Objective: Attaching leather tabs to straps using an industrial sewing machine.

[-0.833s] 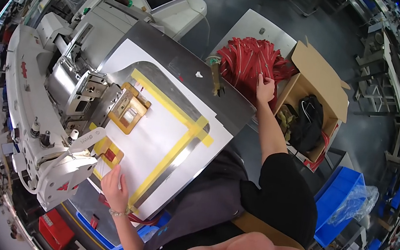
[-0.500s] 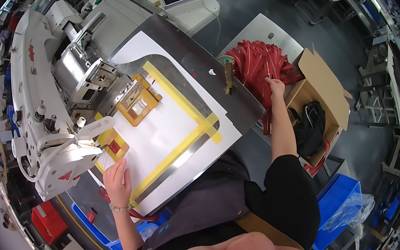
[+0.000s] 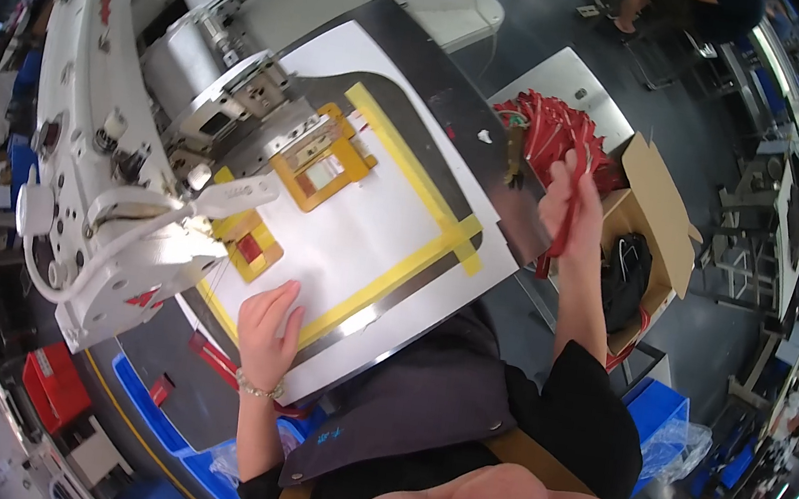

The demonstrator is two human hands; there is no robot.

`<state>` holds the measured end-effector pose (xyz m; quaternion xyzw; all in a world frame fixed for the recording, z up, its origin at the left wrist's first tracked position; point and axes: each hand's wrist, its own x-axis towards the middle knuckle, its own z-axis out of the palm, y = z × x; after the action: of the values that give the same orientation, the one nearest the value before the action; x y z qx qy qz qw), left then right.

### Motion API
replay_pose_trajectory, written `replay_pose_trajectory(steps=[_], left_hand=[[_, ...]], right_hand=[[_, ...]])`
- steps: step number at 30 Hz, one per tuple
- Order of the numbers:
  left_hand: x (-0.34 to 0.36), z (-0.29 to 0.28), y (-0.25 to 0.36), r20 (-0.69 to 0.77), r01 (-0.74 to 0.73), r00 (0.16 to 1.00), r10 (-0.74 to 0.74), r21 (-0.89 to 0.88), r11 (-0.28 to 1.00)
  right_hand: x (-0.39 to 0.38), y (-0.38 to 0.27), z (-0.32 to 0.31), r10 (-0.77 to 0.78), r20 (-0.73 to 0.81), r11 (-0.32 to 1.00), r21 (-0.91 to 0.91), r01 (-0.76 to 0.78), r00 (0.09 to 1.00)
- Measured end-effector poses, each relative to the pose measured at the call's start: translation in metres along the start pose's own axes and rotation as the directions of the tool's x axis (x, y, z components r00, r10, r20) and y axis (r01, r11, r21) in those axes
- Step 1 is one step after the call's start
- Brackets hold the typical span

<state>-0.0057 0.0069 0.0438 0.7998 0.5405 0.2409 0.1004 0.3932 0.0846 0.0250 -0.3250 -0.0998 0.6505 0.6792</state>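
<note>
My right hand (image 3: 580,223) is closed on a red strap (image 3: 561,235) with a pale line along it. It is raised at the near side of a pile of similar red straps (image 3: 542,127). My left hand (image 3: 269,333) hovers at the near-left part of a white sheet (image 3: 376,236) edged with yellow tape, its thumb apart from the bent fingers and nothing seen in it. Just beyond its fingertips, a small yellow plate (image 3: 270,251) with a red piece (image 3: 249,248) sits under the head of a white sewing machine (image 3: 85,107). Farther back is an amber clamp frame (image 3: 345,167).
Right of the pile stands an open cardboard box (image 3: 664,199) with black items (image 3: 626,274) inside. A blue bin (image 3: 655,415) with clear plastic is at the lower right. A red bin (image 3: 56,386) and a blue tray (image 3: 142,402) lie at the lower left.
My right hand has drawn back from the pile with a red strap in it. My left hand has shifted slightly right in the picture as the whole view turned.
</note>
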Motion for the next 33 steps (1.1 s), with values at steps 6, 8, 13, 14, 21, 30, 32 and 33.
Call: replay_pose_trajectory(steps=[6,8,13,14,21,30,32,33], left_hand=[[0.029,-0.002,0.054,0.13,0.275,0.959,-0.252,-0.648,0.711],[0.027,-0.005,0.05,0.101,0.291,0.947,-0.305,-0.673,0.68],[-0.004,0.008,-0.001,0.252,0.5,0.852,-0.458,-0.652,0.57],[-0.01,0.006,-0.006,0.236,0.534,0.829,-0.507,-0.603,0.593],[-0.028,0.005,-0.026,0.021,0.39,0.917,-0.398,-0.254,0.885],[-0.035,0.008,-0.029,-0.117,0.208,0.969,-0.219,-0.102,0.973],[-0.028,-0.001,-0.025,-0.156,0.184,0.967,-0.2,-0.11,0.977],[-0.024,-0.009,-0.021,-0.091,0.216,0.968,-0.234,-0.179,0.96]], right_hand=[[-0.054,0.124,0.077,0.338,0.308,0.906,-0.363,-0.219,0.889],[-0.067,0.158,0.089,0.419,0.217,0.882,-0.327,-0.339,0.882],[-0.084,0.2,0.089,0.746,0.123,0.661,-0.258,-0.705,0.654],[-0.086,0.196,0.091,0.763,0.13,0.642,-0.267,-0.719,0.633],[-0.076,0.165,0.086,0.926,0.112,0.302,-0.791,-0.532,0.359],[-0.03,0.125,0.082,0.331,0.703,-0.307,-0.55,0.777,0.629],[-0.026,0.117,0.086,0.41,0.632,-0.229,-0.626,0.745,0.657],[-0.025,0.116,0.092,0.414,0.631,-0.226,-0.627,0.746,0.656]])
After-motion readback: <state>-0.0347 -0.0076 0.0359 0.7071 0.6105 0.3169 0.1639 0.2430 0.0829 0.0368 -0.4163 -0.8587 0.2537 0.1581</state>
